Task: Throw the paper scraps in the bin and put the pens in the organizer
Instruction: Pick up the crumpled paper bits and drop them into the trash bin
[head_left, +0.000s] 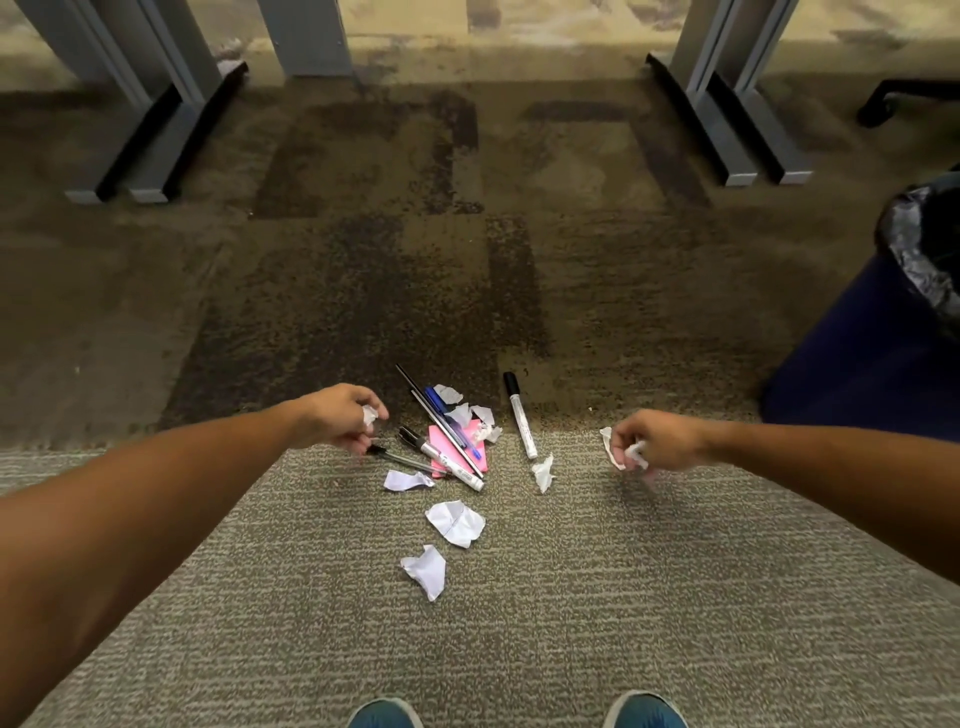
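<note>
On the carpet just ahead of the person's shoes lies the mess: white paper scraps scattered among the pens, with a pink sticky pad under the pens and a white marker lying a little apart to the right. The left hand has its fingers curled, pinching a small scrap at the fingertips, right beside the end of a clear pen. The right hand is curled round a crumpled wad of paper, clear of the pile. The blue bin with its black liner stands well off to the right; no organizer is in view.

The step in hand looks like gathering scraps — both hands already carry some. To do it well, I would take the loose pieces nearest the shoes first, since they lie free of the pens. The small bits among the pens need a fingertip pinch, lifted straight up, so the pens do not roll. Keep each fist closed round what it holds while picking more — a slack grip would likely shed bits on the way to the bin.
</note>
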